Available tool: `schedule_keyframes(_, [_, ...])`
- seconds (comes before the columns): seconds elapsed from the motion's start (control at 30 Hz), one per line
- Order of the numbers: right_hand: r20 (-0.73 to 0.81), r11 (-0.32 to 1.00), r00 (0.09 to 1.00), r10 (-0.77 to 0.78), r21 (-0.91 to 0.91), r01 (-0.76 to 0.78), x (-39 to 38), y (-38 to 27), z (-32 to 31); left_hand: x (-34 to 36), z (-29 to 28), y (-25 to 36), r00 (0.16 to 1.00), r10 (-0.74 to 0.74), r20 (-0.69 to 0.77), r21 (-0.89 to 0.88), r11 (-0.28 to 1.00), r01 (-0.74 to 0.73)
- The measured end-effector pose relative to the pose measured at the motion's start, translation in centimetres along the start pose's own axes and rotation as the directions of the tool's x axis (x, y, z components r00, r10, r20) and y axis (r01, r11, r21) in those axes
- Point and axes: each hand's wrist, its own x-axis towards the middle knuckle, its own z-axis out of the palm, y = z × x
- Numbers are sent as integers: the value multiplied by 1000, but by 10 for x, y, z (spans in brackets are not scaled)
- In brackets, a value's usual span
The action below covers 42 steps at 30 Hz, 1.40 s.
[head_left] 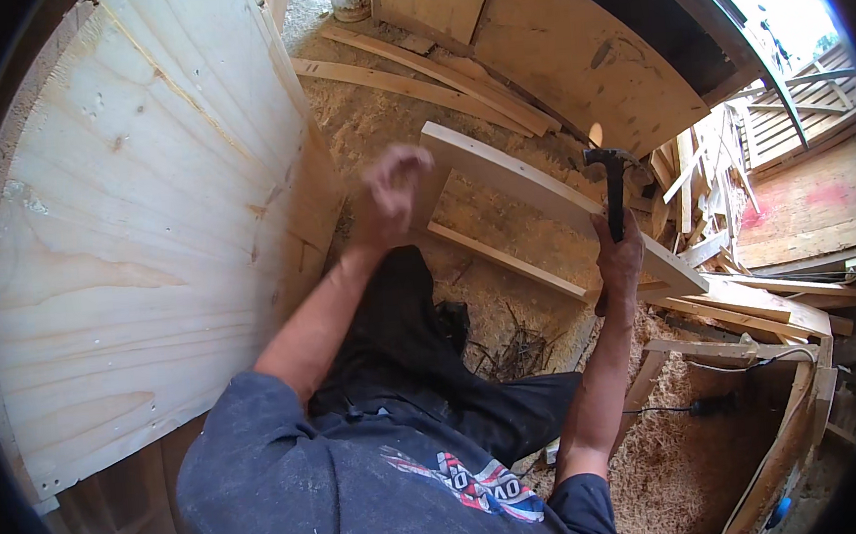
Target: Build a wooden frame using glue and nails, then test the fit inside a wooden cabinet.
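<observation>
From where I stand, the person sits low, dark trousers [378, 335] folded up in front, with a pale wooden frame [526, 179] just beyond the knees, over a floor [353, 118] thick with sawdust. The right hand [621, 253] is wrapped around the handle of a black hammer [616, 194], its head pointing up, in front of the right part of the frame's upper board.

The left hand [398, 190] is up by the frame's left corner, and it's badly blurred: the fingers look loosely bent, but I can't tell whether they pinch something small or whether they touch the wood.

I'd call this a pause in hammer work on the frame, with no blow landing at this instant. As I judge it, a next stroke would call for the left hand to steady the corner, fingers clear of the hammer's face, and for the right to bring the head square over the board.

Space looks tight: a big plywood panel [148, 237] stands close at the left, and long strips [445, 77] lie beyond the frame.
</observation>
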Motion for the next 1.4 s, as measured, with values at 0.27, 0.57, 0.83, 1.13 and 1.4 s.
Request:
schedule_keyframes(0.27, [34, 998, 999, -43, -51, 44, 4, 5, 0, 84, -20, 2, 937, -245, 249, 280, 944, 172])
schedule_keyframes(0.57, [83, 993, 993, 86, -87, -79, 3, -14, -6, 81, -18, -9, 955, -167, 244, 292, 952, 92])
schedule_keyframes(0.83, [-1, 959, 963, -270, -90, 269, 2, -117, 7, 75, -11, -8, 973, -88, 214, 326, 945, 13])
schedule_keyframes(1.13, [316, 881, 892, -323, -243, 405, 4, -209, 37, 70, -14, -4, 972, -15, 234, 318, 946, -62])
schedule_keyframes(1.4, [167, 848, 869, -465, -197, 491, -1, -207, 43, 71, -13, 2, 975, -3, 223, 316, 946, -69])
